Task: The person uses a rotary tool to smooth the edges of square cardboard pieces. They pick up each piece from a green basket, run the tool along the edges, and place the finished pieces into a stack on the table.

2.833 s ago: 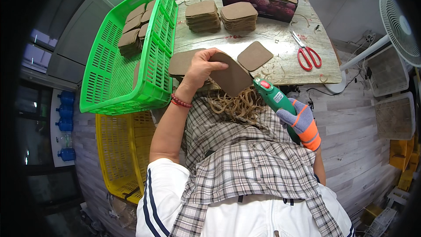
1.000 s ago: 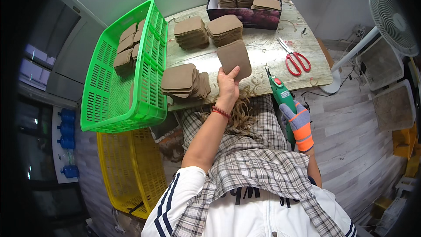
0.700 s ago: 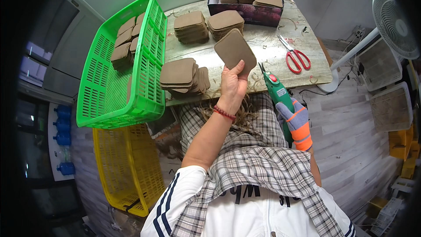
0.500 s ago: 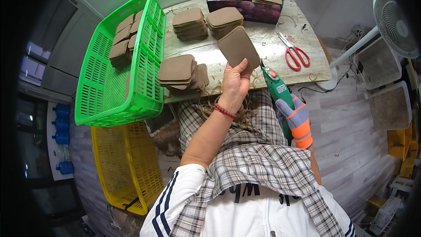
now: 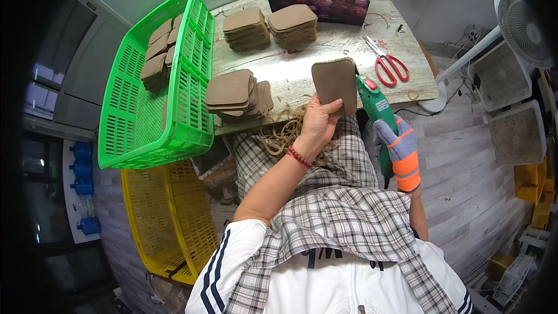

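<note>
The left hand [image 5: 317, 125] holds up a flat brown pad [image 5: 335, 83] with round corners, and its fingers and thumb pinch the pad at the bottom edge. The pad looks rough, like thick felt or card, and it hangs in the air just over the near edge of the worktop [image 5: 343, 43]. The right hand [image 5: 398, 151] wears a knit glove in grey, blue and orange, and its fingers are wrapped tight around a green glue gun [image 5: 376, 110] with a red button. The tip of the gun is right beside the pad's right edge. On the person's lap lies a messy bunch of thin tan string [image 5: 288, 131]. The worktop is pale, worn wood with scraps on it. A pile of the same brown pads [image 5: 235, 93] sits near its front left corner, and two more neat stacks [image 5: 270, 23] stand farther back. A dark box [image 5: 318, 6] at the far edge holds more stacks of pads. Red scissors [image 5: 388, 65] lie shut on the right side of the worktop. A bright green plastic basket [image 5: 154, 90] with holes in its walls leans by the left of the worktop, with pads lined up inside. A yellow basket [image 5: 168, 215] sits under it on the floor. The floor is made of grey wood planks, and a white fan [image 5: 520, 20] stands at the right.
</note>
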### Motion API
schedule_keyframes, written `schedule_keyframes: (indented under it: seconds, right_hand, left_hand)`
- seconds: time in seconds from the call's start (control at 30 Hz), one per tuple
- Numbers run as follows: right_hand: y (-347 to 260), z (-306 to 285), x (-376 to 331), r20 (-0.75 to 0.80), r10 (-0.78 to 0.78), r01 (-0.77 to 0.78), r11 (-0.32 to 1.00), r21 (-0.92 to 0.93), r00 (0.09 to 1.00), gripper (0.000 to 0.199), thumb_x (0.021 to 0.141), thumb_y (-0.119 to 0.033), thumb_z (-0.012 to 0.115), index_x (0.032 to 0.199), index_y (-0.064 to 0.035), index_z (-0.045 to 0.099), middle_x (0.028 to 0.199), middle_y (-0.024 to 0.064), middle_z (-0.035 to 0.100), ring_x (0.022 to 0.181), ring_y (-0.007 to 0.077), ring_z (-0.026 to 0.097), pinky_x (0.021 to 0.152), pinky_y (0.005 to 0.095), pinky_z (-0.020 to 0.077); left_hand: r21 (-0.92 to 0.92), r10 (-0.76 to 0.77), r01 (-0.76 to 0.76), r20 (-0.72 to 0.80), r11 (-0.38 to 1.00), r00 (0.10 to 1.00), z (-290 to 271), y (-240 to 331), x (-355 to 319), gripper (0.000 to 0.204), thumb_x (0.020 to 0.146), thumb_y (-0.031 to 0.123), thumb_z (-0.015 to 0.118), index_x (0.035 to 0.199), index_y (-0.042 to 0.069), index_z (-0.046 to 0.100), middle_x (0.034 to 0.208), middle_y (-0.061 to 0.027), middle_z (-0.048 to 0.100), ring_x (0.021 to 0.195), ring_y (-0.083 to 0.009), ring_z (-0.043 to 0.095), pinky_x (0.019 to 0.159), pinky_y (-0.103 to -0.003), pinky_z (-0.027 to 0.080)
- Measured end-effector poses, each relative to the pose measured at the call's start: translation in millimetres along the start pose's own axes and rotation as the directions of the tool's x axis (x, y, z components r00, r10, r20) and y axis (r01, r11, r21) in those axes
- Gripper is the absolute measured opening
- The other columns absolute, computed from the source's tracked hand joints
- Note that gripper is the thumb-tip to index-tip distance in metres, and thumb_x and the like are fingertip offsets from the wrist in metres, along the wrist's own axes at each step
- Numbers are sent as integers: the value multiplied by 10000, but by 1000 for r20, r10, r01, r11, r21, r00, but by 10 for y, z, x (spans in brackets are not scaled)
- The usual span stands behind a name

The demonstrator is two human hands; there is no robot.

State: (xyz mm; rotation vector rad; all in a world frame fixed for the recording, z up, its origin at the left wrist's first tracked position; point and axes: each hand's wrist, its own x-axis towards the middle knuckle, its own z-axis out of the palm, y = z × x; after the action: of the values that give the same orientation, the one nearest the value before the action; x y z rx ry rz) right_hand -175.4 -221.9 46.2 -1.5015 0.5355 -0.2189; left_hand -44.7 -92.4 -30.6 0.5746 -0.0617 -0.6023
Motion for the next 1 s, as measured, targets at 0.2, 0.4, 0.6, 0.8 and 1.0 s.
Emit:
schedule_keyframes:
  seconds: [0.2, 0.4, 0.6, 0.8, 1.0]
  right_hand:
    - [-74, -30, -42, 51, -2, 5, 998, -65, 999, 223, 843, -232, 646, 910, -26, 593, 627, -13, 529, 508, 55, 474, 472, 214, 379]
    - [-123, -3, -90, 136, 49, -33, 992, -119, 990, 235, 834, -210, 642, 941, -4, 603, 664, -6, 563, 551, 51, 490, 507, 209, 396]
    - [-14, 5, -82, 204, 7, 30, 983, -179, 979, 349, 796, -228, 707, 1025, 7, 588, 693, 9, 602, 558, 44, 526, 503, 199, 426]
    - [36, 103, -105, 224, 27, 5, 990, -143, 974, 343, 794, -211, 711, 1027, 12, 594, 703, 11, 607, 575, 37, 530, 506, 198, 422]
    - [43, 145, -73, 217, 14, 19, 989, -149, 976, 330, 808, -208, 690, 1034, 7, 581, 700, 12, 604, 569, 44, 530, 501, 200, 422]
  left_hand:
    - [234, -20, 4, 67, 972, 998, -211, 286, 7, 341, 810, -111, 552, 1118, 35, 547, 1055, -77, 629, 926, -173, 619, 806, -319, 531]
    - [524, 3, -76, 140, 848, 990, -309, 892, 76, 472, 738, -159, 555, 1179, 6, 545, 1049, -53, 635, 941, -124, 600, 845, -264, 489]
    - [775, -130, -26, 138, 631, 982, -245, 1397, 65, 430, 719, -142, 572, 1130, -15, 569, 1017, -17, 620, 922, -83, 556, 844, -237, 453]
    - [866, -287, 56, 103, 497, 953, -239, 1463, -17, 517, 703, -142, 576, 1204, -20, 533, 1072, -20, 612, 947, -95, 560, 856, -245, 457]
    - [830, -351, 151, 57, 537, 935, -263, 1290, -158, 432, 723, -139, 569, 1128, 11, 564, 986, 9, 603, 892, -78, 546, 798, -226, 461]
